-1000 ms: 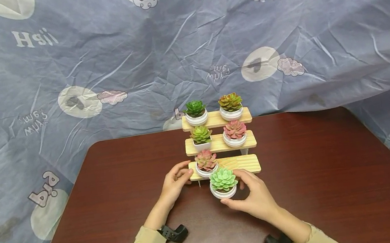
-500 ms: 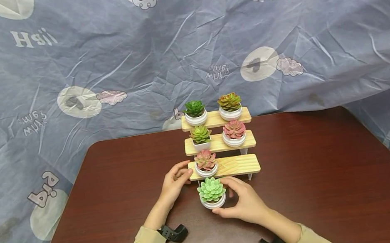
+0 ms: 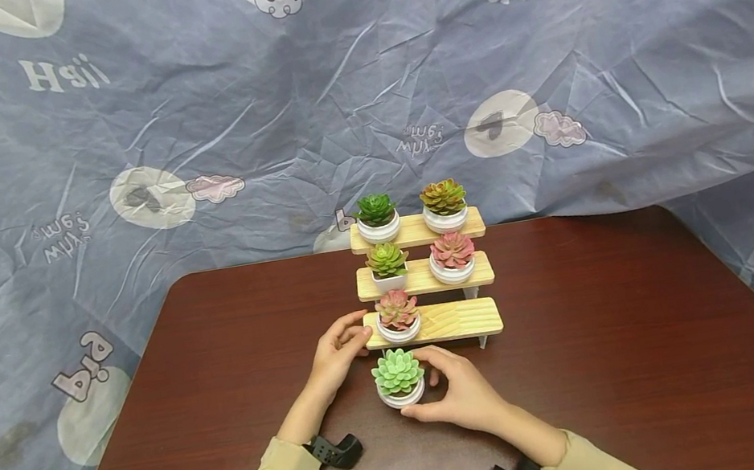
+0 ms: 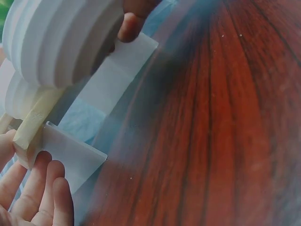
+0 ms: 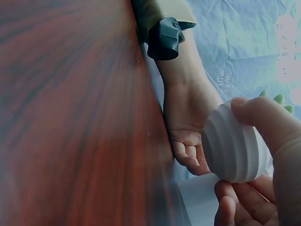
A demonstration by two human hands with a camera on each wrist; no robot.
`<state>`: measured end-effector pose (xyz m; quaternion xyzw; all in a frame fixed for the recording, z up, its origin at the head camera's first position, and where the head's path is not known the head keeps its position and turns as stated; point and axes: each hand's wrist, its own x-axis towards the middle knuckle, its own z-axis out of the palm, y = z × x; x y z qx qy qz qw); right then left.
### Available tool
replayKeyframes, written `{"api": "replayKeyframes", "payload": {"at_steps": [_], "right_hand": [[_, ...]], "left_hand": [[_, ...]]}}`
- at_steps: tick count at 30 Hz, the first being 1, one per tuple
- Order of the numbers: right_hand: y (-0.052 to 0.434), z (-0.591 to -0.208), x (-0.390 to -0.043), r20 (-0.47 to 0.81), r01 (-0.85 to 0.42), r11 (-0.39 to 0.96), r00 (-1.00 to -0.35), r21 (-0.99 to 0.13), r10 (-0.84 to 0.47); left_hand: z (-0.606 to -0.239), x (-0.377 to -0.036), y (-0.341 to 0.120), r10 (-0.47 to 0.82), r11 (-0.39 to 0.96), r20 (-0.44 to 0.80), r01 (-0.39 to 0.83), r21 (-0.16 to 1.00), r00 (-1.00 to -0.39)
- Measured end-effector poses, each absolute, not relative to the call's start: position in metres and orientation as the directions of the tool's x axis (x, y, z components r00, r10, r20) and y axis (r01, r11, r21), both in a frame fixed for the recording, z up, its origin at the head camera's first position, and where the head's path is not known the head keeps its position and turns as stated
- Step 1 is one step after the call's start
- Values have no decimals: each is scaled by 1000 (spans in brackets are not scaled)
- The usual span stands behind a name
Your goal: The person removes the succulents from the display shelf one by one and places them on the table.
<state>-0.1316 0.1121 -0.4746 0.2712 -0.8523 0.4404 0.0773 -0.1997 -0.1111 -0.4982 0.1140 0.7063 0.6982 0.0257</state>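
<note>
My right hand [image 3: 465,394] holds a pale green potted succulent [image 3: 398,372] by its ribbed white pot [image 5: 235,146], in front of the lowest shelf. In the right wrist view the thumb is on one side of the pot and fingers on the other. With thumb and fingers, my left hand [image 3: 333,359] grips the left end of the bottom board of a three-tier wooden plant stand [image 3: 463,320]. A pinkish succulent [image 3: 397,310] in a white pot sits at the left of that board, just behind the held plant.
The middle tier carries a yellow-green succulent [image 3: 387,261] and a pink one [image 3: 453,251]. On the top tier stand a dark green succulent [image 3: 376,209] and a bronze-green one [image 3: 443,198]. A printed grey-blue cloth [image 3: 258,123] hangs behind the reddish-brown table [image 3: 618,329].
My right hand has moved left and toward me with the pale green succulent, from overlapping the bottom board to in front of its left part. The left hand stays at the board's end.
</note>
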Motion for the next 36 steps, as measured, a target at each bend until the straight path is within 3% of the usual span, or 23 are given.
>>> {"api": "replayKeyframes", "payload": {"at_steps": [7, 36], "right_hand": [[106, -480, -135, 318, -495, 472, -856, -729, -407], [102, -484, -138, 209, -462, 523, -857, -717, -471]], "left_hand": [[-470, -187, -110, 233, 13, 101, 107, 994, -967], [-470, -188, -110, 234, 11, 92, 97, 995, -968]]}}
